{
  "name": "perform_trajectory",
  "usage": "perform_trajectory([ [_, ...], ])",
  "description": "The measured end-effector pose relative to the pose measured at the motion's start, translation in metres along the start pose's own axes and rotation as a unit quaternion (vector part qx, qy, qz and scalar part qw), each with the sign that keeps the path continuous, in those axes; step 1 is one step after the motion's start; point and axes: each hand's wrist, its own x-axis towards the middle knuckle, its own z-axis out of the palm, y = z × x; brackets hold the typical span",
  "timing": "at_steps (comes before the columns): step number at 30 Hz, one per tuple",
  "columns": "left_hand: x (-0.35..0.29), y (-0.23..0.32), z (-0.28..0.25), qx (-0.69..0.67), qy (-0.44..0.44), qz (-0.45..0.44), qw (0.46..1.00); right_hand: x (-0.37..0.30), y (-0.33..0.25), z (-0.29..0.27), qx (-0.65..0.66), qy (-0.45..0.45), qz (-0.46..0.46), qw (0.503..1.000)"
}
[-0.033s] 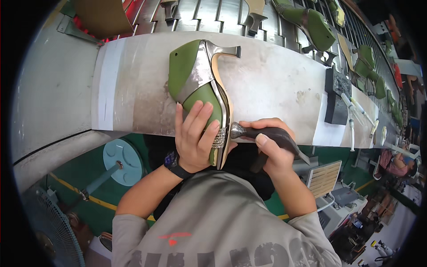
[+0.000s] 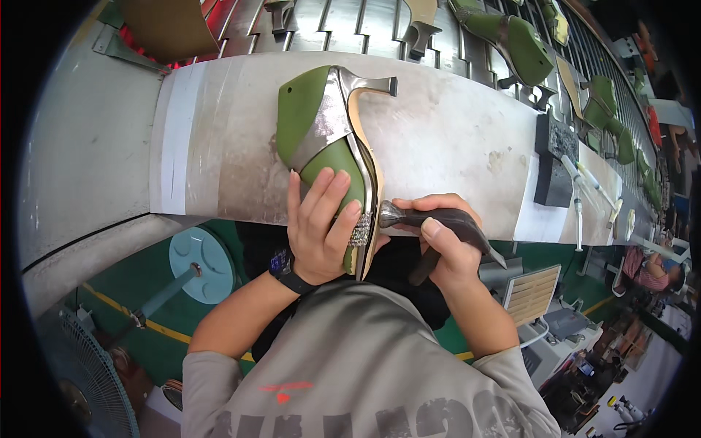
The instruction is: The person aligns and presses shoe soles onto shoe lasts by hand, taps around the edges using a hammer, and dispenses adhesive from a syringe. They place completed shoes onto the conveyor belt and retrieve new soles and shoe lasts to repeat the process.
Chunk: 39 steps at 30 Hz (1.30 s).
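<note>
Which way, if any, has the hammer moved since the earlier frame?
No: the hammer in the right hand shows no clear shift in any direction against the black block on the worktop.

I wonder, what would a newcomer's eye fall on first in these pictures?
Probably the silver heeled shoe on its bright green last, mid-picture and partly over the pale bench, with the left hand holding its near end. Next might come the dark hammer in the right hand, just right of centre, its face at the shoe's sole. Beyond the bench, along the top, a metal conveyor holds more green lasts.
</note>
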Motion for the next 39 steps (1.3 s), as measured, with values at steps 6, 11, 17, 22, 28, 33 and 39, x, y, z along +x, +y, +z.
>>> perform_trajectory([
  [6, -0.002, -0.004, -0.004, 0.007, -0.021, 0.006, 1.0, 0.008, 0.008, -0.002, 0.078, -0.04, -0.017, 0.996],
  [11, -0.001, 0.001, 0.002, -0.027, 0.023, -0.04, 0.999, 0.015, 0.018, -0.009, 0.038, -0.098, -0.093, 0.99],
  [17, -0.003, -0.003, -0.006, -0.041, -0.009, -0.036, 0.998, 0.045, -0.019, -0.007, -0.128, -0.17, -0.18, 0.96],
  [22, -0.005, -0.004, -0.006, -0.044, 0.001, -0.05, 0.998, 0.061, -0.059, 0.013, -0.303, -0.232, -0.186, 0.905],
  [28, -0.002, -0.004, -0.006, -0.05, 0.006, -0.048, 0.998, 0.033, -0.062, 0.029, -0.375, -0.219, -0.229, 0.871],
  [33, -0.004, -0.005, 0.0, -0.045, 0.037, -0.045, 0.997, 0.006, -0.052, 0.04, -0.399, -0.222, -0.257, 0.852],
  [39, 0.001, -0.013, -0.011, -0.034, -0.039, 0.001, 0.999, 0.012, -0.05, 0.008, -0.135, -0.074, 0.071, 0.986],
])
